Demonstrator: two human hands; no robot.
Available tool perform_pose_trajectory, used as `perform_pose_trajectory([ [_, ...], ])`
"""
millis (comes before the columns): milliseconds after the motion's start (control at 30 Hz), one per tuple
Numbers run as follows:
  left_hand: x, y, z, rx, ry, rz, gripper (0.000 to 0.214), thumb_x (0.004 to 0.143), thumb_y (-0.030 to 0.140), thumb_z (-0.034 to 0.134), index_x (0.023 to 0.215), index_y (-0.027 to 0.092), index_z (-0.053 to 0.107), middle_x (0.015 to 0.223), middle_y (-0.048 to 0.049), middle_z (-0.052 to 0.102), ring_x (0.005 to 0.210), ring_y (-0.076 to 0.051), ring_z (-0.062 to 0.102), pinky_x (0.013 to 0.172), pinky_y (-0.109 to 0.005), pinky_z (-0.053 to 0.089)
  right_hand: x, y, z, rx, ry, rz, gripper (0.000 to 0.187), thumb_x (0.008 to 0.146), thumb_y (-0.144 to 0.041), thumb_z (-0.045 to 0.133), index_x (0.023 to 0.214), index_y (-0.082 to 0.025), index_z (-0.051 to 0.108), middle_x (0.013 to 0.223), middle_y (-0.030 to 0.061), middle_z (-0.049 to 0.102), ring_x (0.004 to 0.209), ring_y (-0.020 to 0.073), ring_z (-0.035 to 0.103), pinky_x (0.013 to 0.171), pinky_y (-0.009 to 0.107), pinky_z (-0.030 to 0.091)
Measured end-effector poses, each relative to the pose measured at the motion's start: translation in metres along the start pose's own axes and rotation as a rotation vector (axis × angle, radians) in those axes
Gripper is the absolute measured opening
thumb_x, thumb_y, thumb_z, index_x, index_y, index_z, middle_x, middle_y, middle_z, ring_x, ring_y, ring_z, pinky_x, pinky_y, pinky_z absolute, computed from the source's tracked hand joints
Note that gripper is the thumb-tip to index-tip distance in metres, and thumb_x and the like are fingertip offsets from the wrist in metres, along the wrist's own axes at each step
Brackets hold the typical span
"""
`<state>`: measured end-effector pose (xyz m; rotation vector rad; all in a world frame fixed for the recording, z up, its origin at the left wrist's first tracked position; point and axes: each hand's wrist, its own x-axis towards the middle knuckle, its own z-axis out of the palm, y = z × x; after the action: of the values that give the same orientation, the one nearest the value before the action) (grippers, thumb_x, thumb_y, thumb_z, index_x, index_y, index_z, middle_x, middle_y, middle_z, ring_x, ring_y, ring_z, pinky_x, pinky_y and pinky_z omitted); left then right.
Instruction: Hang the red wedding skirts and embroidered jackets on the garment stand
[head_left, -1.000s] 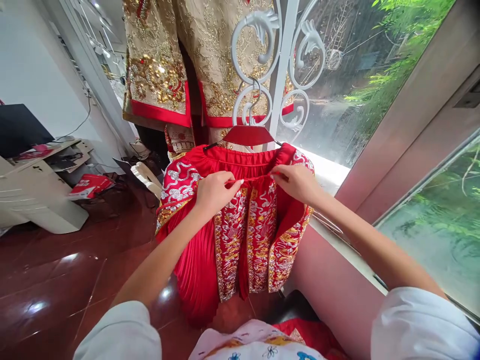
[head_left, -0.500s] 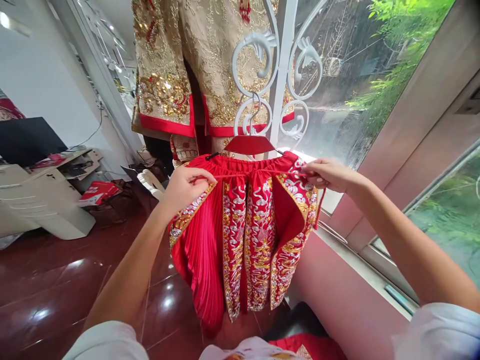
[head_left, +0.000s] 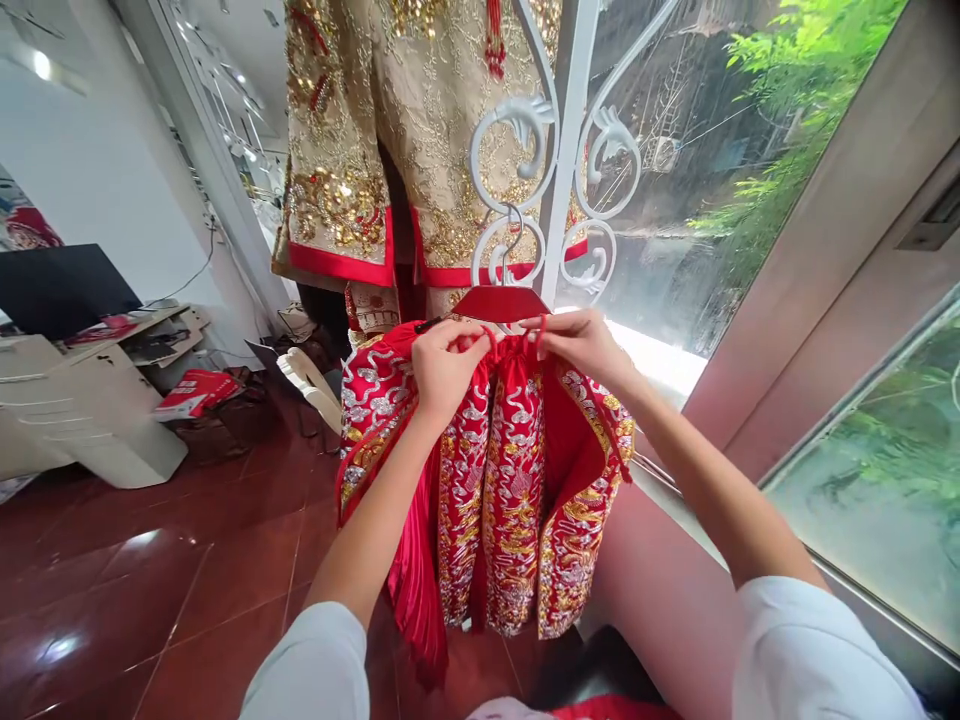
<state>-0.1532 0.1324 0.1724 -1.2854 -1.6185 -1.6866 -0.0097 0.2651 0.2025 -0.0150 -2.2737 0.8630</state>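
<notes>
A red pleated skirt [head_left: 517,480] with silver and gold embroidered panels hangs from a red hanger [head_left: 501,303] hooked on a white scrolled metal stand [head_left: 559,170]. My left hand [head_left: 444,365] pinches the skirt's waistband just left of the middle. My right hand [head_left: 576,342] pinches the waistband next to it, with a thin red tie sticking out between the fingers. Both hands sit close together right under the hanger. Above hangs a gold embroidered jacket [head_left: 360,130] with red trim.
A white desk [head_left: 82,420] with a dark monitor [head_left: 64,290] and papers stands at the left. A red box [head_left: 196,393] and a white stool [head_left: 309,385] lie on the glossy red tile floor [head_left: 150,580]. A large window [head_left: 750,180] and its sill run along the right.
My hands were spread to the two ends of the waistband half a second ago; they have come together at its middle, bunching the skirt narrower. The view has tilted slightly.
</notes>
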Motion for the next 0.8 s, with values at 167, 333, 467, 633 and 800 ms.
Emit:
perform_pose_trajectory([
  [167, 0.002, -0.002, 0.006, -0.156, -0.234, -0.121, 0.018, 0.067, 0.031, 0.071, 0.076, 0.016, 0.072, 0.065, -0.0027, 0.065, 0.054, -0.011, 0.051, 0.052, -0.024, 0.039, 0.004, -0.002, 0.025, -0.485, 0.083, -0.118, 0.026, 0.087, -0.021, 0.045, 0.086, -0.017, 0.071, 0.083, 0.0083, 0.069, 0.077, 0.0177, 0.06, 0.063, 0.026, 0.039],
  [333, 0.001, -0.008, 0.007, -0.091, -0.223, -0.122, 0.013, 0.069, 0.026, 0.067, 0.074, 0.016, 0.071, 0.067, -0.0024, 0.065, 0.057, -0.012, 0.052, 0.056, -0.024, 0.04, 0.006, 0.0, 0.042, -0.693, 0.095, -0.16, 0.025, 0.089, -0.015, 0.045, 0.097, -0.018, 0.068, 0.087, 0.0083, 0.067, 0.075, 0.017, 0.06, 0.06, 0.024, 0.035],
  [467, -0.002, -0.007, 0.006, -0.049, -0.242, -0.095, 0.009, 0.071, 0.023, 0.061, 0.073, 0.015, 0.066, 0.066, 0.0001, 0.06, 0.056, -0.009, 0.048, 0.054, -0.022, 0.037, 0.008, 0.009, 0.048, -0.626, 0.151, -0.23, 0.025, 0.09, -0.017, 0.043, 0.08, -0.017, 0.065, 0.079, 0.0061, 0.062, 0.067, 0.0138, 0.054, 0.057, 0.023, 0.032],
  [633, -0.005, -0.003, 0.001, -0.012, -0.385, -0.021, 0.005, 0.075, 0.021, 0.054, 0.076, 0.017, 0.057, 0.067, 0.0023, 0.052, 0.056, -0.009, 0.045, 0.054, -0.021, 0.036, 0.011, 0.016, 0.046, -0.295, 0.145, -0.306, 0.022, 0.084, -0.022, 0.05, 0.064, -0.016, 0.06, 0.064, 0.0018, 0.053, 0.06, 0.0114, 0.047, 0.056, 0.023, 0.032],
  [800, -0.01, 0.005, -0.003, 0.179, -0.424, 0.149, 0.008, 0.082, 0.02, 0.049, 0.083, 0.018, 0.056, 0.095, -0.0046, 0.057, 0.089, -0.017, 0.055, 0.083, -0.031, 0.04, 0.01, 0.013, 0.041, -0.012, 0.103, -0.143, 0.018, 0.07, -0.025, 0.055, 0.055, -0.015, 0.054, 0.057, -0.0001, 0.05, 0.056, 0.0107, 0.043, 0.054, 0.023, 0.031],
])
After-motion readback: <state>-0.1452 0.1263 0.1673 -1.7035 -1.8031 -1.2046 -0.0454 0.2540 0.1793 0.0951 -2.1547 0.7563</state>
